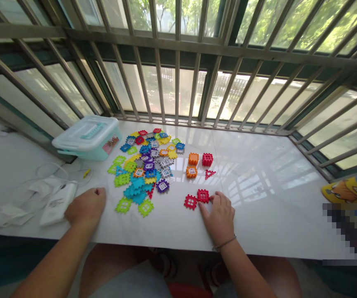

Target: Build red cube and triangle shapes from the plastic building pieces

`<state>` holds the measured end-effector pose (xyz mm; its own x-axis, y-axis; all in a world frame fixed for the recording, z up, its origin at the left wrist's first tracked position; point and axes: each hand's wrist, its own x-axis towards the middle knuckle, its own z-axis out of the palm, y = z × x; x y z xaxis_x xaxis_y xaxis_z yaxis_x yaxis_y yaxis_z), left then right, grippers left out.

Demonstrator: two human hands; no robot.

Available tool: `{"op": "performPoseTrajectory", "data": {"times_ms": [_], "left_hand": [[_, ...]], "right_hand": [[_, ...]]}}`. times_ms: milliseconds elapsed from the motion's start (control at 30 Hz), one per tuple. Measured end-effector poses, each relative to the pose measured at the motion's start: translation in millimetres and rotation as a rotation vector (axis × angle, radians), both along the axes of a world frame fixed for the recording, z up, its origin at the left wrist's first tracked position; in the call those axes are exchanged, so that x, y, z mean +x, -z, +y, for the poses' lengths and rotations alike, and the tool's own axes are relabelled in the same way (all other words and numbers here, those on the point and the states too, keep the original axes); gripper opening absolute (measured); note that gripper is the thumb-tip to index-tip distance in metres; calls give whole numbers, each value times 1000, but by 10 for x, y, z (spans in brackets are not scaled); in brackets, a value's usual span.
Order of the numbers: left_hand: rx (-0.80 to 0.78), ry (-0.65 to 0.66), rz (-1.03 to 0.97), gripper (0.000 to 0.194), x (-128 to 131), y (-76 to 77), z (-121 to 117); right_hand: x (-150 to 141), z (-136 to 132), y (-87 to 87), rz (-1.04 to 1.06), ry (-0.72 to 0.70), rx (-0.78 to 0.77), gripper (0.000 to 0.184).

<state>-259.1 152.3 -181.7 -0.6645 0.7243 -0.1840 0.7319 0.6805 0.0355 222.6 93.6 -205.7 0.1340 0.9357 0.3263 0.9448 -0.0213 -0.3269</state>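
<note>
White window ledge point(259, 215) — right hand point(218, 217) touching red building tiles point(196, 198).

This is a home, most likely a flat: a barred window point(175, 82) looks out on trees point(259, 25), and its white stone counter point(268, 215) serves as a play spot, with colourful toy tiles point(144, 174) spread out beside a plastic storage box point(87, 138).
</note>
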Motion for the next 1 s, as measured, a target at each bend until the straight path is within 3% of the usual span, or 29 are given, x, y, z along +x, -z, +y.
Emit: {"op": "performPoseTrajectory", "data": {"times_ms": [367, 567, 800, 900, 1000], "left_hand": [[18, -1, -9, 70, 18, -32, -4], [15, -1, -12, 69, 26, -38, 2], [27, -13, -1, 67, -11, 23, -1], [22, -8, 5, 67, -18, 28, 2], [3, -9, 9, 68, -17, 19, 6]], "right_hand": [[287, 274, -33, 126, -357, -31, 61], [227, 299, -22, 165, -343, -52, 49], [258, 340, -42, 296, -344, 45, 51], [302, 500, -153, 364, -299, 103, 53], [379, 830, -329, 401, -252, 163, 56]]}}
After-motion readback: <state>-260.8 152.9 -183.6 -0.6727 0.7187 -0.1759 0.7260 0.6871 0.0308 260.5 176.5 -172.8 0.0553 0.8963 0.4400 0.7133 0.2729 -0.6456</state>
